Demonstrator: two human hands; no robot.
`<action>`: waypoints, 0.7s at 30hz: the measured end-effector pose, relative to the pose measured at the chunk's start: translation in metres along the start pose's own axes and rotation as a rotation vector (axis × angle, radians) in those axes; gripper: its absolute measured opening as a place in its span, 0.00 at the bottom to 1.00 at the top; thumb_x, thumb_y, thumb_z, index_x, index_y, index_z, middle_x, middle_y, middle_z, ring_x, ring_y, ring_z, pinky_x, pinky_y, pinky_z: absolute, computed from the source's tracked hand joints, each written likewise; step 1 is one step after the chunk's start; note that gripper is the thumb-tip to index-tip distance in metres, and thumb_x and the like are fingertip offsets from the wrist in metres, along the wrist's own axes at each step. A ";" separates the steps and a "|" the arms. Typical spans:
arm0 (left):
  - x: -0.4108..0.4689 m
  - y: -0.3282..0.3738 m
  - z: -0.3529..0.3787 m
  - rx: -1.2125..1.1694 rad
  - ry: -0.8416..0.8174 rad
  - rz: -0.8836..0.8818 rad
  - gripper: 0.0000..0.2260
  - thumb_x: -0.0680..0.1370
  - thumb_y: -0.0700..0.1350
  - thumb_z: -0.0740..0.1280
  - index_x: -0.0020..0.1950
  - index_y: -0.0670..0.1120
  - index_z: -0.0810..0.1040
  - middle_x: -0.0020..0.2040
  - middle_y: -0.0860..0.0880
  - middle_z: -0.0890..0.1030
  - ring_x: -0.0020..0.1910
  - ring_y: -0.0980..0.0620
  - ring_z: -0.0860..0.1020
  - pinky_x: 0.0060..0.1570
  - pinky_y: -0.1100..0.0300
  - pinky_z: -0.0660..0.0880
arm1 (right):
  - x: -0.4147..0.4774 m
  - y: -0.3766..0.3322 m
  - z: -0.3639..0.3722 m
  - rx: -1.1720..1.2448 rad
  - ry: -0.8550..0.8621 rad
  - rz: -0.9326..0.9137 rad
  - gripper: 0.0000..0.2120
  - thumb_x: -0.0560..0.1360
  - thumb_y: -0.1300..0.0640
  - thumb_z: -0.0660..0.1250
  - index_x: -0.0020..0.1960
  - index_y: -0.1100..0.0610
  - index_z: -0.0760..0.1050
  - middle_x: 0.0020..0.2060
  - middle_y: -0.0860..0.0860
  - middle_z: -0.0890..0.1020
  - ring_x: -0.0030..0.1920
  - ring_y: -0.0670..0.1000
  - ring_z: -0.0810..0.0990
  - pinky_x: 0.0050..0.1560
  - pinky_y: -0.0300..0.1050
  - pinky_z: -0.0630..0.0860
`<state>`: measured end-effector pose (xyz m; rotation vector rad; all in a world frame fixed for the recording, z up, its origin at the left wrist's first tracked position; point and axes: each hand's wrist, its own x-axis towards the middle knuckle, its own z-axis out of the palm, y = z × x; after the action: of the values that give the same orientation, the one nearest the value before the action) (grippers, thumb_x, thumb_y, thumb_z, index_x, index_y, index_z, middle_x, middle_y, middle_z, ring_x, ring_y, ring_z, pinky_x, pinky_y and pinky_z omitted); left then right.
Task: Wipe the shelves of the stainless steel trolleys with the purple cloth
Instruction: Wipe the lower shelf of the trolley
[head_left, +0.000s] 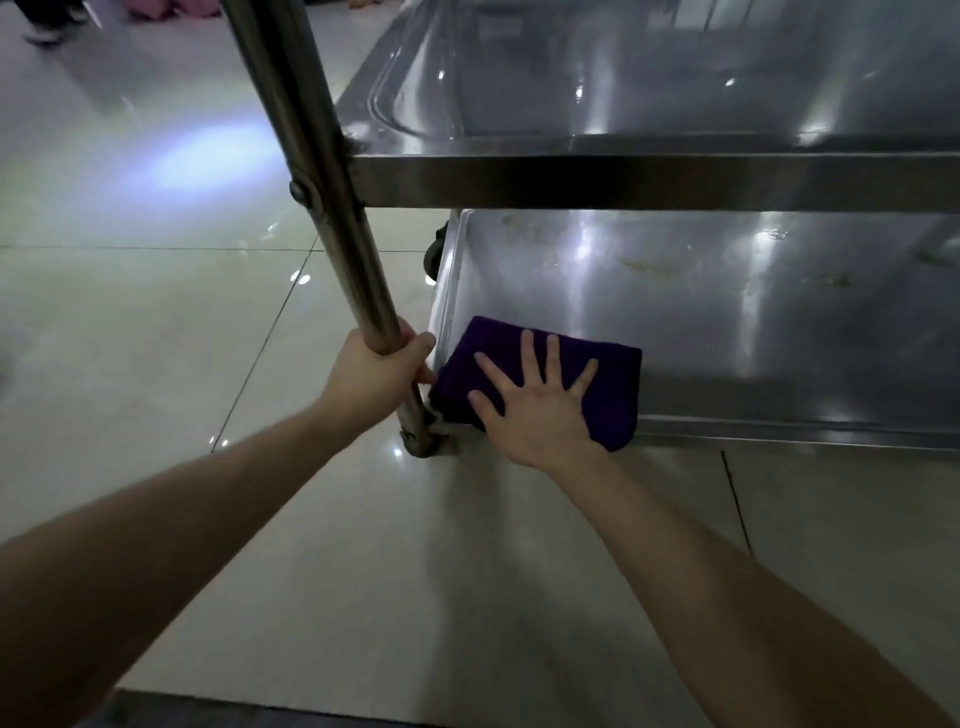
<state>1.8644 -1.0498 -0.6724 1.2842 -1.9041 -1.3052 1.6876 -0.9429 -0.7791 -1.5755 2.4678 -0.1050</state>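
A stainless steel trolley fills the right half of the view, with a middle shelf (649, 171) above and a bottom shelf (727, 322) below. A folded purple cloth (608, 374) lies on the near left corner of the bottom shelf. My right hand (535, 405) presses flat on the cloth with fingers spread. My left hand (374, 374) is wrapped around the trolley's upright post (311, 156), low down beside the cloth. Brownish smears mark the bottom shelf further back.
Glossy pale floor tiles (156, 338) surround the trolley. A black caster wheel (434, 254) shows behind the bottom shelf's left edge. A person's dark shoes (47, 26) stand at the far top left.
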 end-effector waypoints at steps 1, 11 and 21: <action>-0.002 0.000 -0.001 0.021 0.030 -0.031 0.12 0.81 0.53 0.73 0.40 0.49 0.81 0.39 0.48 0.88 0.42 0.49 0.88 0.50 0.48 0.83 | 0.001 -0.010 0.001 0.008 -0.008 -0.021 0.32 0.83 0.27 0.38 0.85 0.32 0.39 0.86 0.57 0.35 0.84 0.67 0.31 0.71 0.86 0.31; -0.009 0.002 0.041 -0.248 0.552 -0.034 0.23 0.81 0.53 0.71 0.45 0.31 0.74 0.41 0.29 0.80 0.39 0.30 0.82 0.43 0.34 0.82 | 0.071 0.009 -0.017 0.023 -0.056 -0.085 0.35 0.78 0.21 0.39 0.83 0.27 0.42 0.87 0.52 0.37 0.85 0.64 0.32 0.71 0.85 0.29; -0.001 -0.001 0.048 -0.295 0.608 -0.044 0.18 0.78 0.49 0.68 0.40 0.35 0.69 0.34 0.37 0.73 0.32 0.44 0.73 0.36 0.38 0.79 | 0.126 -0.011 -0.027 0.015 -0.069 -0.073 0.34 0.81 0.25 0.42 0.85 0.30 0.43 0.87 0.55 0.37 0.85 0.66 0.33 0.71 0.86 0.32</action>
<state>1.8275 -1.0282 -0.6935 1.3702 -1.2225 -1.0095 1.6402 -1.0630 -0.7688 -1.6353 2.3528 -0.0787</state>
